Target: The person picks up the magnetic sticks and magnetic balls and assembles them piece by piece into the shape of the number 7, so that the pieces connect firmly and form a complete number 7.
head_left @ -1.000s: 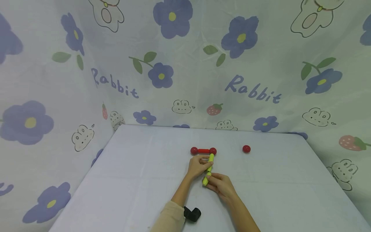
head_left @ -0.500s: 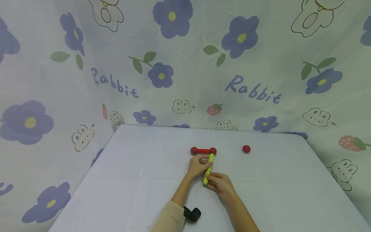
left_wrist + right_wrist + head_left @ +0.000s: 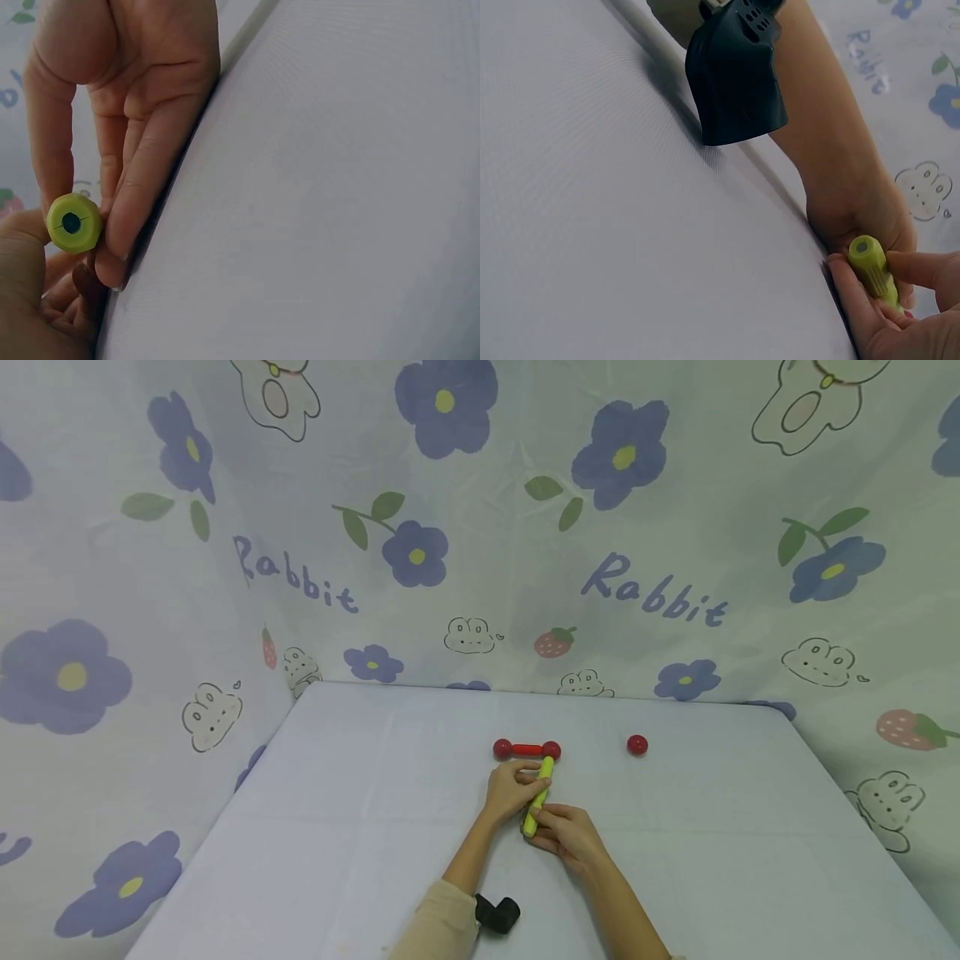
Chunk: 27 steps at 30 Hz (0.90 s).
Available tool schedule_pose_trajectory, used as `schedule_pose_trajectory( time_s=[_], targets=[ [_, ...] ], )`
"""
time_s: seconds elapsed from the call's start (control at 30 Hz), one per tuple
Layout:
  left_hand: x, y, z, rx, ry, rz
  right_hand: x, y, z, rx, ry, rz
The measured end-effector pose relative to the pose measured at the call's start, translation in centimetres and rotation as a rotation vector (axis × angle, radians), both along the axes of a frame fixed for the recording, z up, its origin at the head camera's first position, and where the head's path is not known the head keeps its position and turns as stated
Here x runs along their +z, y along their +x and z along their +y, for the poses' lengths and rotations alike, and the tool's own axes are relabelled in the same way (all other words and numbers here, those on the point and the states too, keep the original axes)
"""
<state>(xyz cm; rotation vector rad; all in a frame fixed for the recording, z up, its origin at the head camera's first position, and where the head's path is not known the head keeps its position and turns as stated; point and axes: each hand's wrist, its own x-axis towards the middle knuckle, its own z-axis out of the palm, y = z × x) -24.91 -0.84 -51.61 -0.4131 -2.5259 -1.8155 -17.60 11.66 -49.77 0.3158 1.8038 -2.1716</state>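
Two yellow-green rods stand end to end in a nearly straight line; no joint between them shows clearly now. My left hand (image 3: 513, 792) pinches the far rod (image 3: 547, 770) between thumb and fingers. The near rod (image 3: 530, 827) is pinched by my right hand (image 3: 572, 837), close to its near end. A round dark centre marks that rod's end face (image 3: 73, 223) in the left wrist view. The far rod's tip lies right below a red ball (image 3: 551, 751), seemingly touching it. From that ball a red rod (image 3: 527, 750) runs left to another red ball (image 3: 502, 749).
A loose red ball (image 3: 637, 745) lies to the right on the white tabletop (image 3: 735, 860). The black camera housing (image 3: 498, 914) sits on the left wrist. A cloth backdrop (image 3: 510, 527) with flowers and rabbits hangs behind and at the sides.
The near yellow-green rod has swung slightly into line with the far one, and the dark gap between them is no longer visible. The hands have barely moved.
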Motion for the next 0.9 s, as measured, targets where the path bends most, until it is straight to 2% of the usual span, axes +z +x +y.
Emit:
schedule_pose_trajectory(
  time_s=[0.37, 0.9],
  targets=[
    [0.0, 0.1, -0.1, 0.006, -0.004, 0.002, 0.0, -0.1, 0.1, 0.015, -0.031, -0.001],
    [0.1, 0.7, -0.2, -0.005, -0.015, 0.013, -0.5, -1.0, 0.0, -0.092, -0.059, 0.033]
  ],
)
